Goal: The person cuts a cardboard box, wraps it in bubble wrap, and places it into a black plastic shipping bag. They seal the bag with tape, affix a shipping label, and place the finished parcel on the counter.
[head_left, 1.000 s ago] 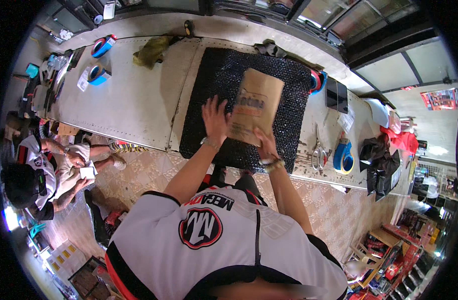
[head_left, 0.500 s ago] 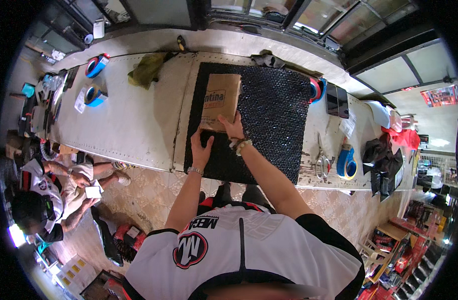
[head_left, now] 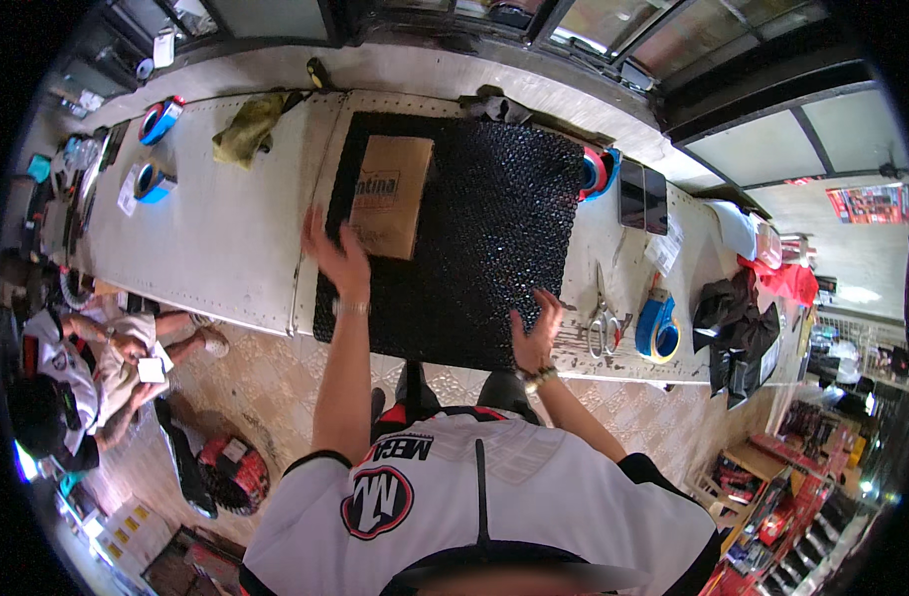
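A brown cardboard box with printing on its top lies on the left part of a black bubble wrap sheet, spread over the table. My left hand hovers by the sheet's left edge, close to the box's near left corner, fingers spread and holding nothing. Near the sheet's lower right edge is my right hand, empty, with thumb and fingers apart. Whether either hand touches the sheet I cannot tell.
Right of the sheet lie scissors, a blue tape dispenser, a dark phone-like slab and black plastic. More tape rolls and a greenish cloth are on the left. Another person sits at the lower left.
Both hands have come off the box. My right hand has moved right and nearer to me, to the sheet's right side; my left hand has shifted left. The view has shifted slightly.
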The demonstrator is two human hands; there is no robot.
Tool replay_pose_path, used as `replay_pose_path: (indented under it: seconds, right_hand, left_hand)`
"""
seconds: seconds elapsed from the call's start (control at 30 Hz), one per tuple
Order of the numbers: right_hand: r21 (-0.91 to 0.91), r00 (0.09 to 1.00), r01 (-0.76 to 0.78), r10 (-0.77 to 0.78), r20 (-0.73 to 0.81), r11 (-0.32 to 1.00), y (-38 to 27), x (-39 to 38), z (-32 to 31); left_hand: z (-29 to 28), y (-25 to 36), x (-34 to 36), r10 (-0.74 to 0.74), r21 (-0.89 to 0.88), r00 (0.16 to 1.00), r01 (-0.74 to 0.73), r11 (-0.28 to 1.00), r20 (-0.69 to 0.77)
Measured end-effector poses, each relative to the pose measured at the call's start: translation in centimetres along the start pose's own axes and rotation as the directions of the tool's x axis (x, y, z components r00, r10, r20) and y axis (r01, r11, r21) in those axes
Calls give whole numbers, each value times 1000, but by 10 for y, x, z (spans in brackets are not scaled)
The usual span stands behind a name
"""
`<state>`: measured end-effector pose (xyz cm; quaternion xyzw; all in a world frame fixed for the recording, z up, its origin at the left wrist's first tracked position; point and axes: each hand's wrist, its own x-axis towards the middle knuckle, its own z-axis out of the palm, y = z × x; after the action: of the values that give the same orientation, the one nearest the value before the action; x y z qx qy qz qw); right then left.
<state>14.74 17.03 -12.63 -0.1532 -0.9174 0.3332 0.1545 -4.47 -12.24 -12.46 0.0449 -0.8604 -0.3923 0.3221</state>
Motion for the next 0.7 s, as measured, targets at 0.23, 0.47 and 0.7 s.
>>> replay_pose_path:
  seconds: [0.23,0.47,0.7]
  right_hand:
    - [-369,985,10,54,164,929,108,-20,-124]
    - [-355,912,76,78,402,932,168,-2,-165]
    - [-289,849,176,3,528,941,174,35,-166]
  left_hand:
    - [110,96,60,-431,720,849,89,688,306]
    - [108,51,66,-300,489,897,112,865,325]
    - [59,123,-4,-133,-186,985,111,976,-110]
